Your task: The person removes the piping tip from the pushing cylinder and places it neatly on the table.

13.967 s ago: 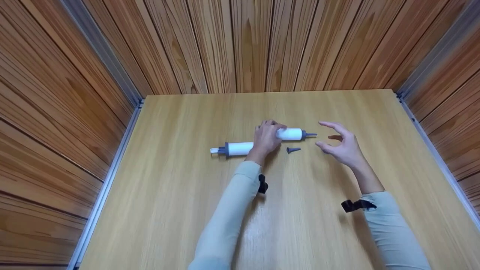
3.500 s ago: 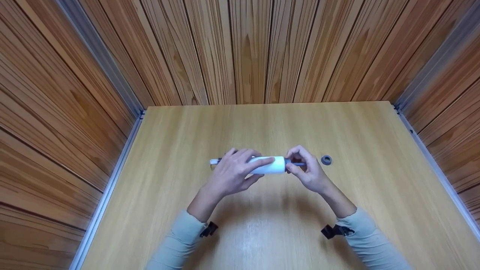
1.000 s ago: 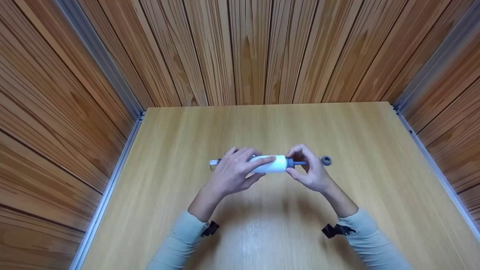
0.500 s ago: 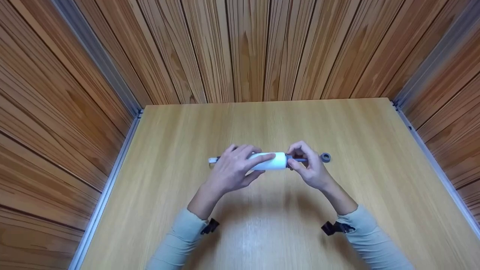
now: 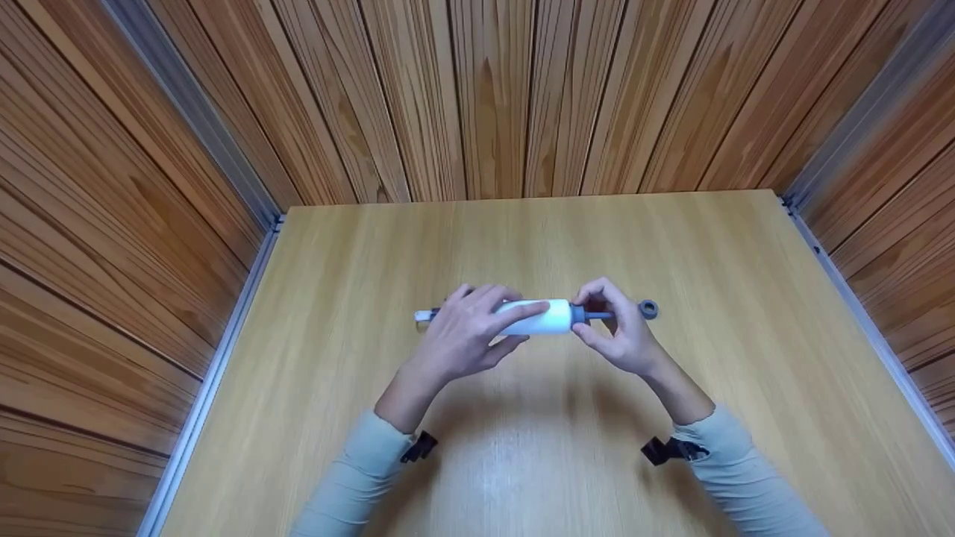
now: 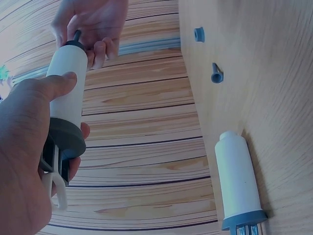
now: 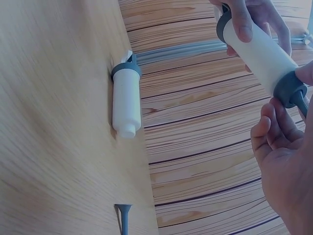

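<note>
My left hand (image 5: 466, 332) grips a white-barrelled syringe (image 5: 550, 318) raised off the table, with the thumb along its barrel. Under that palm, in the left wrist view, are the plunger end and its white handle (image 6: 59, 193). At the other end, my right hand (image 5: 623, 339) pinches the grey nozzle cap (image 7: 289, 90) between thumb and fingers. A second white syringe (image 6: 238, 174) lies on the table without a nozzle cap, mostly behind my left hand in the head view. A loose grey nozzle (image 6: 217, 73) and a grey ring (image 5: 648, 309) also lie there.
The light wooden tabletop (image 5: 500, 462) runs back to a wall of wood planks (image 5: 492, 97). Plank walls with metal rails (image 5: 254, 268) border the left and right sides.
Since the oldest frame, the left hand has lifted a syringe and the right hand has come to its cap. The grey ring now shows on the table. Lately the right fingers shift slightly round the cap.
</note>
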A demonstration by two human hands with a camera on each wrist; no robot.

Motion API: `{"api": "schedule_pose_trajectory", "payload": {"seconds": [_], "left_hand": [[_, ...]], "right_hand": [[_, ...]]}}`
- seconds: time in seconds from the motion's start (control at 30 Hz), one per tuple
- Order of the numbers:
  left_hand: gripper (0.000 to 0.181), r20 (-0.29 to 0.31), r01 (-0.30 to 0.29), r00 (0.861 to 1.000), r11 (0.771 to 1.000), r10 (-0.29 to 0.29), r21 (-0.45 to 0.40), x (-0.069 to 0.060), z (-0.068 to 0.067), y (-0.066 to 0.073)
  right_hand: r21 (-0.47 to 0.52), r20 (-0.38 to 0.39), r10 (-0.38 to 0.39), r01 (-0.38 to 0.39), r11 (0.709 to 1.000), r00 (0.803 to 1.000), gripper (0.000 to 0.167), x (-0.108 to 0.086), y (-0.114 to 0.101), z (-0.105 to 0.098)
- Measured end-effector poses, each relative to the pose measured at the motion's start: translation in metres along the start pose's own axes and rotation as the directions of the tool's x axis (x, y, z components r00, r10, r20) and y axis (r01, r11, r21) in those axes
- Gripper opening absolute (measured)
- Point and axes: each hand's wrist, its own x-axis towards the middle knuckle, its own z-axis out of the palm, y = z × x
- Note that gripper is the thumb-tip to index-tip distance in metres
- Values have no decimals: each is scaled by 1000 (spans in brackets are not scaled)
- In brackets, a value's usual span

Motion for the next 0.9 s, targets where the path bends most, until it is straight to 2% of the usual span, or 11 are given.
{"api": "schedule_pose_trajectory", "payload": {"seconds": [0.37,0.6,0.9], "left_hand": [[52,-3,0,1000,1000,0,-3,2,0,0],[51,-6,2,1000,1000,-2,2,2,-1,1],[51,-3,-2,1000,1000,2,-4,2,-2,1]], "right_hand": [[-86,-30,38,-41,995,999,33,0,-3,0],[-42,-34,28,-29,999,999,23,2,-3,1],[-14,-9,-1,1,1000,1000,34,0,-3,0]]}}
